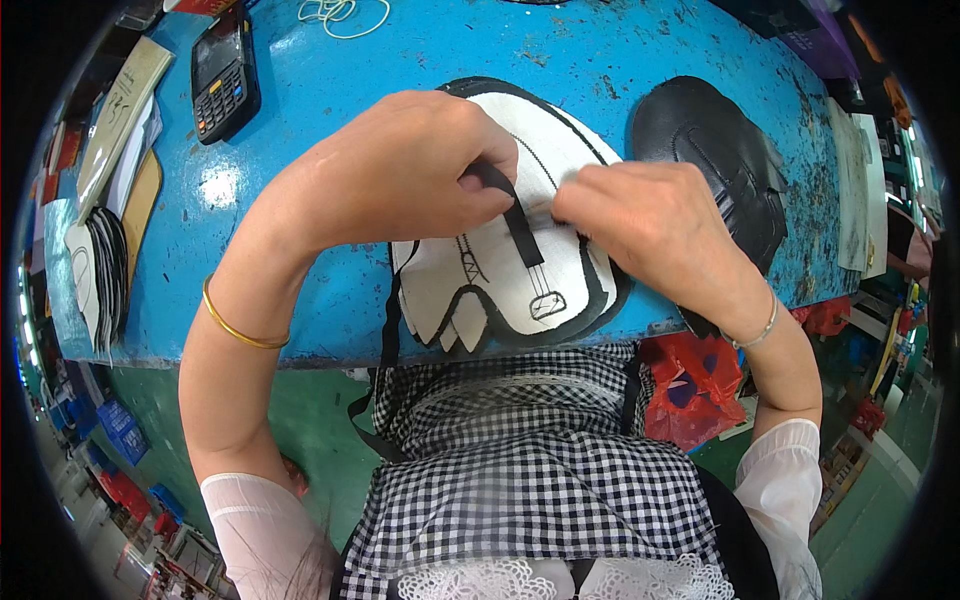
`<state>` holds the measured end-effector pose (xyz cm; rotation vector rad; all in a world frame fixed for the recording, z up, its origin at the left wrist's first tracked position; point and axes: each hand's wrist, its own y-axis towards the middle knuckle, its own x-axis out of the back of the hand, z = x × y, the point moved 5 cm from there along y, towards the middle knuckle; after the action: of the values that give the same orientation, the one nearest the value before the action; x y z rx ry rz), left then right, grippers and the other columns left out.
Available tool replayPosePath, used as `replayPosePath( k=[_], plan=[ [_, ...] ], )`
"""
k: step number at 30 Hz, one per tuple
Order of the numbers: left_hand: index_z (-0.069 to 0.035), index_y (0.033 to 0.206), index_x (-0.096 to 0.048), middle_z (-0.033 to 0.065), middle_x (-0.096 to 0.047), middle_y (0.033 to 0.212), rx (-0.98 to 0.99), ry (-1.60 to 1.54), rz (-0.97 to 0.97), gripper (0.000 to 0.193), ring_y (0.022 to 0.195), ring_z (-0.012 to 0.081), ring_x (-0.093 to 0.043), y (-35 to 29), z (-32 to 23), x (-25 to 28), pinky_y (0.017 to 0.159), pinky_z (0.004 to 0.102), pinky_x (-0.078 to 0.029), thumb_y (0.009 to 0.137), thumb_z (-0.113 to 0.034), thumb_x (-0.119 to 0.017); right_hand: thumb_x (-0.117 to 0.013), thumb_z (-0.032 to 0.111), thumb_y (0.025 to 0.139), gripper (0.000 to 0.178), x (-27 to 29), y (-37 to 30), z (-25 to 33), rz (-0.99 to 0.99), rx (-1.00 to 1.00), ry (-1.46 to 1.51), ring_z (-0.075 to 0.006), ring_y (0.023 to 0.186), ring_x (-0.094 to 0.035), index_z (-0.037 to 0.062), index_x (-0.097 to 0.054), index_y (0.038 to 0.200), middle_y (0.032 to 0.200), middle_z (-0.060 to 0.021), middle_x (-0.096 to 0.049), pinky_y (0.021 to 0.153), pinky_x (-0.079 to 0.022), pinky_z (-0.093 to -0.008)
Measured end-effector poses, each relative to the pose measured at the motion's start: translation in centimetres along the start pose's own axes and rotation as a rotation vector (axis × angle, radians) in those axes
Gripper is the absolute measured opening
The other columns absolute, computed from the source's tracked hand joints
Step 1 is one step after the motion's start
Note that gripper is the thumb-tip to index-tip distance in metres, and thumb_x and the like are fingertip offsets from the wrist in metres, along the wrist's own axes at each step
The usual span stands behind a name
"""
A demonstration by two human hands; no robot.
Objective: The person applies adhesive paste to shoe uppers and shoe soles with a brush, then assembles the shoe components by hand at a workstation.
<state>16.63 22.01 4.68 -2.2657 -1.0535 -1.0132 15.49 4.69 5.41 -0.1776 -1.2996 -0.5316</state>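
A stack of flat shoe-upper pieces (420,290), white lining side up with black edges and stitching, lies at the table's front edge. Above it my left hand (430,165) pinches a narrow black strap (522,232), whose lower end rests on the white lining above a small stitched outline. My right hand (650,210) hovers over the pieces' right side, fingers curled together and slightly blurred; anything in them is hidden. To its right is a second pile of black leather upper pieces (715,145), smooth side up.
On the blue worn table (320,90) are a handheld keypad device (225,80) and a pale cord loop (350,20). A stack of cut pieces (105,270) and papers (125,130) line the left edge. A red plastic bag (690,385) hangs below the front edge.
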Motion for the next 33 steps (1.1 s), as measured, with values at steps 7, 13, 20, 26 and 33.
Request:
replayPosePath(
  k=[7, 13, 20, 26, 33],
  plan=[
    [-0.001, 0.090, -0.066, 0.0121, -0.056, 0.064, -0.064, -0.097, 0.015, 0.010, 0.055, 0.0224, -0.046, -0.5, 0.5, -0.1, 0.054, 0.0353, -0.038, 0.086, -0.009, -0.071, -0.068, 0.037, 0.092, 0.030, 0.3, 0.0, -1.3, 0.067, -0.223, 0.175, -0.0298, 0.071, -0.068, 0.0087, -0.062, 0.099, 0.080, -0.0090, -0.069, 0.059, -0.050, -0.0403],
    [-0.001, 0.091, -0.065, 0.0126, -0.056, 0.064, -0.060, -0.108, 0.014, 0.010, 0.055, 0.0220, -0.046, -0.4, 0.5, -0.2, 0.053, 0.0351, -0.038, 0.087, -0.008, -0.070, -0.068, 0.036, 0.092, 0.029, -0.7, 1.0, -1.3, 0.072, -0.209, 0.172, -0.0304, 0.068, -0.067, 0.0079, -0.061, 0.094, 0.079, -0.0097, -0.069, 0.058, -0.050, -0.0412],
    [-0.001, 0.093, -0.063, -0.0031, -0.055, 0.073, 0.090, -0.389, -0.117, 0.013, 0.064, 0.0077, -0.047, -1.6, 2.2, -0.6, 0.055, 0.0283, -0.039, 0.093, -0.014, -0.067, -0.068, 0.020, 0.089, 0.018, 1.1, -0.2, 1.2, -0.062, -0.150, 0.143, -0.0269, 0.067, -0.068, 0.0082, -0.057, 0.097, 0.076, -0.0078, -0.065, 0.054, -0.051, -0.0378],
    [-0.007, 0.095, -0.067, -0.0097, -0.050, 0.071, 0.269, -0.841, -0.259, 0.010, 0.056, -0.0024, -0.033, -3.0, 0.9, 1.7, 0.049, 0.0194, -0.022, 0.095, -0.017, -0.067, -0.065, 0.005, 0.082, 0.035, -1.8, 0.1, 7.7, 0.094, -0.098, -0.254, -0.0179, 0.057, -0.065, -0.0021, -0.062, 0.116, 0.118, -0.0197, -0.070, 0.048, -0.052, -0.0303],
    [-0.002, 0.106, -0.076, -0.0034, -0.064, 0.073, 0.093, -0.532, -0.507, 0.020, 0.058, -0.0006, -0.046, -5.5, -0.1, 5.2, 0.051, 0.0169, -0.030, 0.097, -0.018, -0.067, -0.063, 0.009, 0.084, 0.022, -1.4, 1.3, 4.4, -0.160, -0.107, -0.021, -0.0162, 0.051, -0.063, -0.0021, -0.063, 0.102, 0.092, -0.0154, -0.074, 0.048, -0.051, -0.0278]
  ],
)
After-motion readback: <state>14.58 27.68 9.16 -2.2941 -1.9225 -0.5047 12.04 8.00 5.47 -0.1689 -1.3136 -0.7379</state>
